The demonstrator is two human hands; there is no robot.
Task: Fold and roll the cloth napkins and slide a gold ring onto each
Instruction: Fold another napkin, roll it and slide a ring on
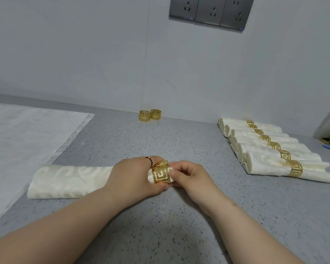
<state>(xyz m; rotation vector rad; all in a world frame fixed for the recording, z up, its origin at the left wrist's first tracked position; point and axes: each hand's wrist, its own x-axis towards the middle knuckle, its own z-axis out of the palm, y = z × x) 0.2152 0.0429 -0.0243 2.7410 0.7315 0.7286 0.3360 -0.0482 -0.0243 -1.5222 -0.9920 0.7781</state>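
Grey counter (179,221) with one rolled napkin (69,180) lying crosswise at its middle, one gold ring (161,174) seated on that napkin's right end, seven ringed napkins (265,147) in a row along the right edge, two loose rings (150,115) touching each other at the back edge, and one flat cloth (27,141) spread at the left edge. The left hand (133,176), forearm angled in from the near left corner, grasps the roll just left of the ring. The right hand (189,176), fingers curled, pinches the ring from the right.
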